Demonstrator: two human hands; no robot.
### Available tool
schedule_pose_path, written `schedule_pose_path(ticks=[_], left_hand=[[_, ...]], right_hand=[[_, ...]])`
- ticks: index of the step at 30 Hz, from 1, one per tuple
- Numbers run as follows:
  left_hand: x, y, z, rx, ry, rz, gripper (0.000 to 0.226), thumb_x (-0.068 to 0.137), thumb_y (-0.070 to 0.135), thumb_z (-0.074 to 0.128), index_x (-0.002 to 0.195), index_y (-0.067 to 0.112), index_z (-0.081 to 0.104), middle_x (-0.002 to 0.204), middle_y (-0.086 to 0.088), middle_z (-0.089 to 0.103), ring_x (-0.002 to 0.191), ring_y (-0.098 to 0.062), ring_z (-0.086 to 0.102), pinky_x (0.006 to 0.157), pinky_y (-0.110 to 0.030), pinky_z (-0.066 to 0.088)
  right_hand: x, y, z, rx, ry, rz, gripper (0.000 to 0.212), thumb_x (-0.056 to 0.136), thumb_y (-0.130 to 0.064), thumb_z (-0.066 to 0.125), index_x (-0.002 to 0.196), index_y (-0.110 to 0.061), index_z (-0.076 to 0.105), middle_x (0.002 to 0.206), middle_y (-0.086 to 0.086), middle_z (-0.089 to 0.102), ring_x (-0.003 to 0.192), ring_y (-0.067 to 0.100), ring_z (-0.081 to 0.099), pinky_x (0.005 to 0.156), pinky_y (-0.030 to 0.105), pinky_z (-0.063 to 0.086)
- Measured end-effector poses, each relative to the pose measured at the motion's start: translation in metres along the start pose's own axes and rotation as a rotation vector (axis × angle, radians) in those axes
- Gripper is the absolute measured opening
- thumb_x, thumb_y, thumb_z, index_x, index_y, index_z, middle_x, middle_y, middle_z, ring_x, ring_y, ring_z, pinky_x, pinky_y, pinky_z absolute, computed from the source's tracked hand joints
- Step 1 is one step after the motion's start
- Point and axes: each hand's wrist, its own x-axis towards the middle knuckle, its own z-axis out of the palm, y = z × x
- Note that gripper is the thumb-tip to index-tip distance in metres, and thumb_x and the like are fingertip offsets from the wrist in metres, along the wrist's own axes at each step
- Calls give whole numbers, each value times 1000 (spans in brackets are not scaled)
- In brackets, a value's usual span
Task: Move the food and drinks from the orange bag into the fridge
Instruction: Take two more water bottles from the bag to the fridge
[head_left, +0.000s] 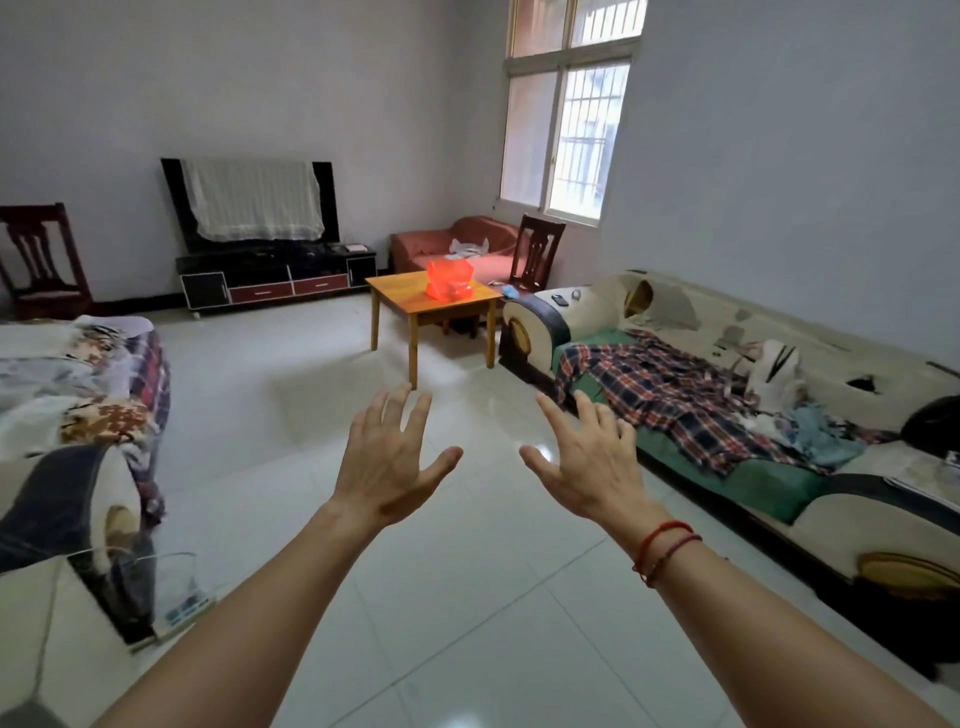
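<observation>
The orange plastic bag (449, 280) stands upright on a small wooden table (400, 293) across the room, in the upper middle of the head view. Its contents cannot be made out from here. My left hand (387, 460) and my right hand (589, 460) are stretched out in front of me over the floor, fingers spread, palms down, holding nothing. Both hands are far short of the table and the bag. A red string bracelet circles my right wrist. No fridge is in view.
A long sofa (779, 431) with plaid cloth and clothes runs along the right wall. Another sofa (78, 415) with blankets is at the left. A TV stand (275, 278), two wooden chairs and a red armchair (467, 247) line the far side. White tiled floor lies between.
</observation>
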Motion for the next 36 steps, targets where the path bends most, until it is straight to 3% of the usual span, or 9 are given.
schedule_pose_path(ticks=[14, 36], left_hand=[[202, -56, 105, 8, -45, 35, 85, 88, 73, 24, 150, 16, 34, 155, -12, 34, 143, -33, 30, 111, -50, 34], [555, -130, 274, 39, -59, -59, 81, 89, 71, 30, 149, 17, 33, 154, -8, 31, 142, -32, 28, 109, -51, 37]], right_hand=[[216, 34, 76, -14, -42, 24, 75, 96, -70, 33, 160, -38, 12, 164, 16, 23, 147, 35, 27, 116, 56, 26], [601, 113, 197, 38, -108, -50, 73, 96, -70, 35, 160, -39, 15, 164, 13, 25, 147, 33, 28, 117, 56, 25]])
